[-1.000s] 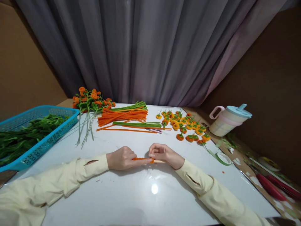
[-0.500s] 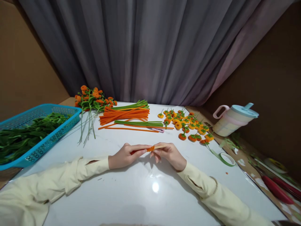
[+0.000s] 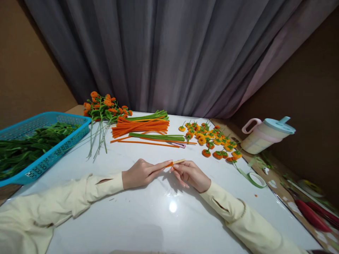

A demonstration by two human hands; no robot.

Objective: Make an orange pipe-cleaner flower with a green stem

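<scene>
Over the middle of the white table, my left hand (image 3: 141,173) pinches a short orange fuzzy pipe cleaner (image 3: 171,164) that is wrapped around a thin wooden stick (image 3: 179,161). The stick's pale end points right, above the fingers of my right hand (image 3: 192,175). Thumb and index finger of my right hand close on the orange wrap from the right, while its other fingers curl below. Part of the stick and pipe cleaner is hidden by my fingers.
Behind my hands lie orange pipe cleaners (image 3: 140,127) and green ones (image 3: 159,137). Orange fuzzy flowers (image 3: 108,102) are at back left, small flower heads (image 3: 206,137) at right. A blue basket (image 3: 53,155) holds leaves; a cup (image 3: 265,137), green tape (image 3: 256,180) and red-handled tool (image 3: 312,215) stand right.
My right fingers have shifted down a little around the orange wrap, and more of the wooden stick shows above them. My left fingers are straighter. The view has shifted slightly.
</scene>
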